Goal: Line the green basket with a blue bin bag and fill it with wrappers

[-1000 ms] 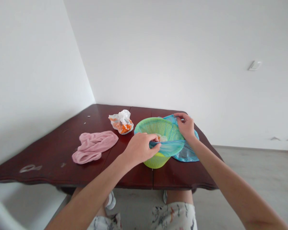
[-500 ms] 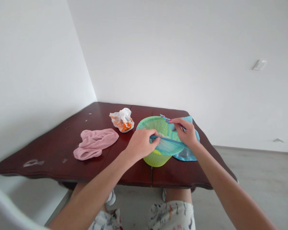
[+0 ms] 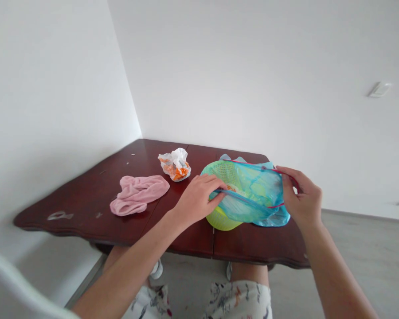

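Note:
A thin blue plastic drawstring bag [image 3: 262,184] stretches rightward from a yellow-green perforated basket [image 3: 222,221], covering part of its rim. My left hand [image 3: 201,195] pinches the bag's near edge at the basket's left front. At the bag's right end my right hand [image 3: 302,195] grips the bag's red drawstring, which is drawn out into a loop. Some small orange and white stuff shows at the basket's inside, too small to name. The lower part of the bag lies on the table to the right of the basket.
A pink cloth [image 3: 139,195] lies on the dark red wooden table [image 3: 182,239], left of the basket. Behind it sits a crumpled white and orange plastic bag [image 3: 175,165]. White walls stand at the back and left, and small white scraps dot the tabletop.
My right hand has moved right, pulling the bag's edge and red drawstring out so its mouth is spread wider. My left hand keeps its pinch on the near edge. The view has shifted slightly.

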### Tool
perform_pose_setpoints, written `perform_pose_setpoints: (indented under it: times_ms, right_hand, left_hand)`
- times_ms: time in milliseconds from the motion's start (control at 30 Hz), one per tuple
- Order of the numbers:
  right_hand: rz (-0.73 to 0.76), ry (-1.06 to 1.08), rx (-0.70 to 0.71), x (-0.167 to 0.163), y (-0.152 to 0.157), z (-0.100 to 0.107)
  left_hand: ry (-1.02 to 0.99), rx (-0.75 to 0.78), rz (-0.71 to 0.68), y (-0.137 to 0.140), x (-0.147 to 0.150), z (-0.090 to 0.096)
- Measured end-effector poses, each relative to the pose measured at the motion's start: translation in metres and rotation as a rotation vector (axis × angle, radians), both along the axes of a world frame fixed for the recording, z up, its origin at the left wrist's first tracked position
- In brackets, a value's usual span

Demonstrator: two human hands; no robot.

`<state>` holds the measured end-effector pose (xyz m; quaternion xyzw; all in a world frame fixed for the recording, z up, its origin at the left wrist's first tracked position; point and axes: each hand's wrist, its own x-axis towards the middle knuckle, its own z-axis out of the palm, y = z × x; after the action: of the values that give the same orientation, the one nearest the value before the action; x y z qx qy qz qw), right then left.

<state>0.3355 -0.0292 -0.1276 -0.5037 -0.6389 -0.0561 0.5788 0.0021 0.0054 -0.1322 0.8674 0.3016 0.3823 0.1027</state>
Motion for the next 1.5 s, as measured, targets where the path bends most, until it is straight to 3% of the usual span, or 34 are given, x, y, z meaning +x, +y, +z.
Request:
perform_pose_setpoints:
  times_ms: [133, 267, 367, 567, 733, 867, 1000, 1100, 1267, 1367, 1500]
  right_hand:
    - [0.093, 0.020, -0.030, -0.018, -0.016, -0.009]
    - [0.464, -0.113, -0.221, -0.048, -0.025, -0.017]
    - [0.651, -0.003, -0.301, -0.056, -0.023, -0.019]
    - [0.659, 0.631, -0.294, -0.036, -0.010, -0.010]
    - [0.671, 0.758, -0.484, -0.024, -0.026, 0.005]
    - [0.642, 0.692, -0.590, -0.015, -0.046, 0.001]
    - [0.523, 0.569, -0.404, -0.004, -0.073, -0.013]
    - [0.514, 0.391, -0.352, 0.000, -0.089, -0.015]
    - [0.591, 0.430, -0.655, -0.002, -0.083, -0.003]
    - [0.512, 0.403, -0.883, -0.007, -0.065, 0.004]
    - [0.421, 0.295, -0.978, -0.012, -0.052, 0.009]
  left_hand:
    - [-0.026, -0.003, 0.040, 0.008, -0.005, -0.009]
    - [-0.057, 0.039, 0.118, 0.017, -0.001, -0.019]
    - [-0.076, 0.070, 0.102, 0.017, -0.002, -0.019]
    - [-0.164, 0.190, 0.097, 0.016, -0.019, -0.016]
    - [-0.220, 0.194, 0.106, 0.012, -0.044, -0.011]
    - [-0.145, 0.014, -0.015, 0.006, -0.069, -0.008]
    - [-0.175, -0.170, -0.070, 0.005, -0.090, -0.022]
    - [-0.344, -0.383, -0.083, 0.010, -0.097, -0.040]
    - [-0.798, -0.789, -0.057, 0.024, -0.091, -0.054]
    - [-0.892, -0.905, -0.041, 0.033, -0.088, -0.055]
    - [-0.980, -1.066, -0.068, 0.043, -0.088, -0.058]
